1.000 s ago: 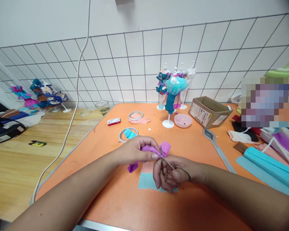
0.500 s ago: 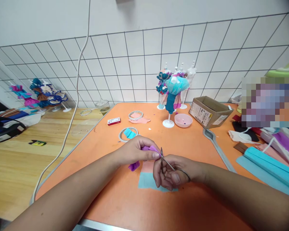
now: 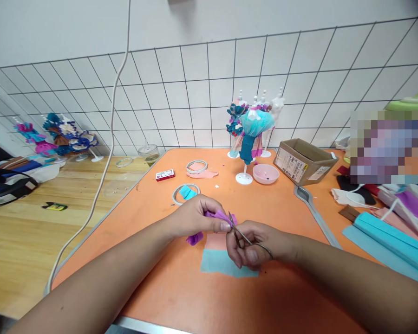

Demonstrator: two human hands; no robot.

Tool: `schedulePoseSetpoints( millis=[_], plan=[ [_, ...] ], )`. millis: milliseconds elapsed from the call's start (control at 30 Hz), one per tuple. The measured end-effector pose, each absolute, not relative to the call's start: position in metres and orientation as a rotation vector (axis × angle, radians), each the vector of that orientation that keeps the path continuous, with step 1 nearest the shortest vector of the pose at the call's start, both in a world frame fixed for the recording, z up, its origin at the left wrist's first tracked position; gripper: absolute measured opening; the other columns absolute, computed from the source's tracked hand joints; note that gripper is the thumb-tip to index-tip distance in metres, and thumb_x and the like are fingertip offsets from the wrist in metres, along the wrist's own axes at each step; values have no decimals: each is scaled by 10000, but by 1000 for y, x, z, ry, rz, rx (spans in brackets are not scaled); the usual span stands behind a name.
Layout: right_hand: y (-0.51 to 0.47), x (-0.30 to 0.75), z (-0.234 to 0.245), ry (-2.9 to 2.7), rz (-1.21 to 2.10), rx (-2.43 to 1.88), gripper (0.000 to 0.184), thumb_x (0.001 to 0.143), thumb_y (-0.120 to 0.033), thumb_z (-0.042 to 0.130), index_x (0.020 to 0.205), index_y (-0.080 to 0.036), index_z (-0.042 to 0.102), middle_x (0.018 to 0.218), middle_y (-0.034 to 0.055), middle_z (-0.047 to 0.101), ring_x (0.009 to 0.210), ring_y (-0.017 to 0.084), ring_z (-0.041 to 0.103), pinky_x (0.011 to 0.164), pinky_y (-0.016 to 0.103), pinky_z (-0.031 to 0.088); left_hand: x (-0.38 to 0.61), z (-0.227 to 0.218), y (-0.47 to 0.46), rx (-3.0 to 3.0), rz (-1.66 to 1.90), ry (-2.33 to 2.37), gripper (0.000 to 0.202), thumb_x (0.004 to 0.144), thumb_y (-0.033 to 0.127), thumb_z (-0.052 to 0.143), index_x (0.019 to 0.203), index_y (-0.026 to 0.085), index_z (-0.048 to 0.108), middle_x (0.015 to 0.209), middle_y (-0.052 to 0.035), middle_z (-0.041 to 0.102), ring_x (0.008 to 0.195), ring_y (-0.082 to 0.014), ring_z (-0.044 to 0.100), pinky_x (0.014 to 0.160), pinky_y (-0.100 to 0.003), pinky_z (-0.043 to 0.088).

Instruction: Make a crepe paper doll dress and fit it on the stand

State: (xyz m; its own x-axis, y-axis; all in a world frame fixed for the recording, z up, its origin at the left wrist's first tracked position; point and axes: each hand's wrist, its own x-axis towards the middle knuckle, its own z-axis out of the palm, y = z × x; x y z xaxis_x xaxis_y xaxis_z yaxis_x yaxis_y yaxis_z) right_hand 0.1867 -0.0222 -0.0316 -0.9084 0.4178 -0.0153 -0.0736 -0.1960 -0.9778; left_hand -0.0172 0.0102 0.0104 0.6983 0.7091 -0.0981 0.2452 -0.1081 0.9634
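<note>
My left hand (image 3: 195, 217) is closed on a bunched piece of purple crepe paper (image 3: 214, 216), held just above the orange table (image 3: 160, 278). A crumpled end of the purple paper (image 3: 194, 239) hangs below the palm. My right hand (image 3: 256, 243) grips small metal scissors (image 3: 237, 232), with the blades at the paper beside my left thumb. Under both hands lie a pink paper piece (image 3: 216, 241) and a light blue paper piece (image 3: 219, 264), flat on the table.
Behind stand small mannequins dressed in paper (image 3: 251, 132), a pink bowl (image 3: 265, 173), a cardboard box (image 3: 301, 162), tape rings (image 3: 184, 193) and a small red box (image 3: 165, 175). Blue and purple paper rolls (image 3: 390, 236) lie at the right. A white cable (image 3: 107, 139) hangs left.
The free flap of purple paper seen beside the scissors a second ago is gone from view. My right hand has shifted slightly right and the scissor blades have tilted.
</note>
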Motion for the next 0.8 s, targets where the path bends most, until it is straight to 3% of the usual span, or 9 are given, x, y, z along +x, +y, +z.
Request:
schedulePoseSetpoints(
  millis=[133, 333, 500, 633, 800],
  plan=[
    [-21, 186, -34, -1736, 2254, -321, 513, 694, -570, 689, 869, -95, 606, 619, -52, 454, 457, 40, 432, 422, 171, 402, -17, 11, 8, 1703, 422, 785, 246, 645, 345, 762, 652, 119, 665, 579, 13, 569, 512, -69, 473, 461, -185, 334],
    [-22, 187, -31, -1773, 2222, -413, 481, 698, -567, 689, 777, -100, 606, 539, -42, 508, 421, 57, 455, 388, 172, 365, -17, 10, 7, 1718, 407, 817, 289, 640, 394, 763, 645, 120, 671, 560, 10, 558, 492, -64, 448, 444, -184, 332],
    [-21, 187, -32, -1758, 2298, -360, 549, 694, -600, 674, 852, -75, 638, 523, -52, 470, 438, 66, 444, 392, 189, 396, -19, 7, 7, 1749, 315, 837, 323, 644, 431, 755, 703, 118, 699, 587, -7, 578, 471, -71, 465, 404, -181, 339],
    [-20, 188, -33, -1784, 2270, -373, 516, 708, -570, 680, 818, -67, 649, 482, -52, 472, 410, 61, 430, 378, 180, 335, -20, 4, 8, 1736, 281, 852, 328, 659, 438, 743, 716, 118, 695, 579, 7, 565, 402, -50, 429, 346, -170, 302],
    [-21, 189, -32, -1801, 2295, -359, 541, 733, -568, 662, 904, -54, 666, 519, -43, 496, 424, 58, 446, 404, 185, 335, -21, 4, 8, 1788, 264, 828, 305, 665, 426, 743, 711, 128, 699, 576, 4, 574, 449, -65, 470, 383, -168, 340]
  ],
)
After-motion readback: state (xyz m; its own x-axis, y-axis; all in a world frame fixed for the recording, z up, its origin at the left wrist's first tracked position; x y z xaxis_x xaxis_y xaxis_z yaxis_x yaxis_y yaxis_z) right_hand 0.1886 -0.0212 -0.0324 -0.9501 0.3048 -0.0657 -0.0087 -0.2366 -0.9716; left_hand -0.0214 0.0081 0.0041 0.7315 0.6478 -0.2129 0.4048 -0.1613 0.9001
